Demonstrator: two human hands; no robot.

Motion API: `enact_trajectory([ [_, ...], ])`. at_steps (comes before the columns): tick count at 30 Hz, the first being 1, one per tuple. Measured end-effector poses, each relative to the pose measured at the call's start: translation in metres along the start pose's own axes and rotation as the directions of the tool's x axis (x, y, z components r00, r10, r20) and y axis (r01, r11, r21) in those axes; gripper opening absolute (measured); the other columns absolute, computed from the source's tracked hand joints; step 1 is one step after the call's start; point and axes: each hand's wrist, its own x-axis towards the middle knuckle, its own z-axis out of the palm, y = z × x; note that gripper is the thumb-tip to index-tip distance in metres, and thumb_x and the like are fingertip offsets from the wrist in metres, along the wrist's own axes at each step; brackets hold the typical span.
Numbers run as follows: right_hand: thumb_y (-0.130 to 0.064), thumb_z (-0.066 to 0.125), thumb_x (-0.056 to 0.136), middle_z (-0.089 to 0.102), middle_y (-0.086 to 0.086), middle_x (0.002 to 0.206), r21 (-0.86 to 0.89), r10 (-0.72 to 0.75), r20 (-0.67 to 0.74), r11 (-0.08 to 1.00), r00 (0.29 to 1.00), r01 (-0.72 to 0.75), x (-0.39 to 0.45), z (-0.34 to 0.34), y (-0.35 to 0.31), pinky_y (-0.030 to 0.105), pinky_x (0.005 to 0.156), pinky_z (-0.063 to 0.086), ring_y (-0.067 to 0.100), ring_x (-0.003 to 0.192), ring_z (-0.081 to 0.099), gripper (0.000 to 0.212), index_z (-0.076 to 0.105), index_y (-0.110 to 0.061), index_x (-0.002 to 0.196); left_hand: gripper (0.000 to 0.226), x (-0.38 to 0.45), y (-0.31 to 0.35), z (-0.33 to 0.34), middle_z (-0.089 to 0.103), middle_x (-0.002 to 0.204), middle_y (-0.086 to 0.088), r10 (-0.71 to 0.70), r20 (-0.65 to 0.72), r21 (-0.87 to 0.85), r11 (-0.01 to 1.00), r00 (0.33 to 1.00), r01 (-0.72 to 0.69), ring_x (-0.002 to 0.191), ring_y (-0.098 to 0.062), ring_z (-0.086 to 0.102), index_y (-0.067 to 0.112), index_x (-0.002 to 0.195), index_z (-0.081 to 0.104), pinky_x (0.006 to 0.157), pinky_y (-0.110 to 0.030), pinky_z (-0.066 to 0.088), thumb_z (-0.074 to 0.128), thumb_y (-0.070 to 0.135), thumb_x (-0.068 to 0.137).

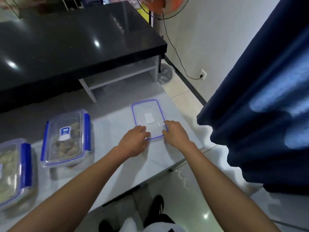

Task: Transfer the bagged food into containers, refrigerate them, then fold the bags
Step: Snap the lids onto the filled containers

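A clear flat lid (148, 113) with a blue rim and a white sticker lies on the white table (117, 124), right of centre. My left hand (134, 141) holds its near left corner, fingers curled over the edge. My right hand (175, 133) grips the near right corner. To the left stand two clear containers with blue clips, both lidded and holding pale food: one (66, 139) in the middle left, the other (15, 173) at the left edge, partly cut off. No bags are visible.
A black glossy counter (75, 44) with a white shelf under it stands beyond the table. A dark blue curtain (267, 114) hangs close on the right. A fan and its cable are by the far wall. The table's near edge is just in front of my feet.
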Motion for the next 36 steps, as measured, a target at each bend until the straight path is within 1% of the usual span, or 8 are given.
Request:
enact_trajectory([
  [3, -0.016, 0.059, 0.095, 0.060, 0.011, 0.128, 0.117, -0.017, -0.037, 0.993, 0.999, 0.022, 0.001, 0.003, -0.002, 0.036, 0.097, 0.046, 0.030, 0.121, 0.053, 0.051, 0.048, -0.013, 0.145, 0.028, -0.002, 0.001, 0.003, 0.056, 0.124, -0.007, -0.003, -0.034, -0.045, 0.999, 0.999, 0.002, 0.115, -0.029, 0.054, 0.017, 0.121, 0.066, 0.086, -0.038, 0.048, 0.055, 0.026, 0.097],
  [9, 0.005, 0.060, 0.086, 0.063, 0.002, 0.110, 0.546, 0.221, -0.145, 0.831, 0.964, -0.109, 0.005, 0.008, -0.005, 0.024, 0.078, 0.049, 0.017, 0.092, 0.062, 0.050, 0.060, -0.014, 0.133, 0.037, -0.004, 0.000, 0.004, 0.045, 0.154, -0.001, -0.187, 0.018, -0.339, 0.923, 0.982, 0.182, 0.140, -0.020, 0.042, 0.023, 0.136, 0.062, 0.110, -0.030, 0.036, 0.056, 0.032, 0.101],
  [14, 0.003, 0.062, 0.084, 0.066, 0.000, 0.106, 0.623, 0.197, -0.205, 0.782, 0.959, -0.028, -0.004, 0.005, -0.022, 0.010, 0.074, 0.041, 0.009, 0.086, 0.062, 0.044, 0.070, -0.017, 0.122, 0.028, -0.008, 0.001, -0.014, 0.066, 0.129, 0.003, -0.431, 0.019, -0.686, 0.651, 0.902, 0.326, 0.118, -0.015, 0.059, 0.028, 0.125, 0.070, 0.100, -0.027, 0.043, 0.060, 0.029, 0.099],
  [16, 0.004, 0.062, 0.085, 0.065, -0.001, 0.105, 0.658, 0.154, -0.285, 0.749, 0.946, 0.077, -0.015, 0.003, -0.036, 0.002, 0.072, 0.041, 0.002, 0.087, 0.062, 0.040, 0.072, -0.016, 0.119, 0.029, -0.012, 0.001, -0.024, 0.067, 0.128, 0.005, -0.474, 0.025, -0.782, 0.539, 0.880, 0.313, 0.120, -0.012, 0.060, 0.028, 0.127, 0.069, 0.104, -0.029, 0.044, 0.060, 0.028, 0.099],
  [18, 0.007, 0.065, 0.085, 0.066, -0.003, 0.105, 0.683, 0.095, -0.374, 0.701, 0.923, 0.205, -0.029, 0.000, -0.052, 0.005, 0.074, 0.046, 0.000, 0.088, 0.064, 0.036, 0.074, -0.014, 0.113, 0.032, -0.020, 0.003, -0.036, 0.065, 0.132, 0.009, -0.487, 0.008, -0.870, 0.427, 0.873, 0.247, 0.124, -0.009, 0.059, 0.025, 0.133, 0.065, 0.106, -0.028, 0.044, 0.060, 0.028, 0.101],
  [26, 0.001, 0.075, 0.083, 0.062, -0.003, 0.104, 0.421, -0.297, -0.593, 0.678, 0.748, 0.603, -0.096, 0.020, -0.127, 0.020, 0.081, 0.052, 0.005, 0.098, 0.062, 0.025, 0.074, -0.013, 0.103, 0.040, -0.093, -0.008, -0.082, 0.068, 0.126, -0.003, -0.658, -0.080, -0.997, 0.036, 0.749, -0.074, 0.112, -0.020, 0.069, 0.017, 0.139, 0.056, 0.093, -0.049, 0.059, 0.057, 0.033, 0.103],
  [32, -0.004, 0.075, 0.085, 0.063, 0.004, 0.109, 0.233, -0.573, -0.538, 0.604, 0.619, 0.762, -0.150, 0.071, -0.199, 0.011, 0.091, 0.044, 0.015, 0.102, 0.063, 0.019, 0.074, -0.009, 0.104, 0.022, -0.200, -0.041, -0.088, 0.070, 0.105, 0.008, -0.775, -0.173, -0.982, 0.086, 0.608, -0.169, 0.095, -0.016, 0.072, 0.023, 0.124, 0.057, 0.074, -0.035, 0.063, 0.056, 0.025, 0.103],
  [36, -0.007, 0.077, 0.086, 0.063, 0.003, 0.113, 0.189, -0.735, -0.409, 0.512, 0.541, 0.838, -0.190, 0.110, -0.248, 0.023, 0.093, 0.051, 0.018, 0.106, 0.063, 0.023, 0.073, -0.008, 0.109, 0.018, -0.288, -0.076, -0.076, 0.070, 0.076, -0.002, -0.839, -0.143, -0.975, 0.030, 0.525, -0.218, 0.070, -0.018, 0.068, 0.011, 0.108, 0.068, 0.067, -0.036, 0.061, 0.050, 0.009, 0.104],
])
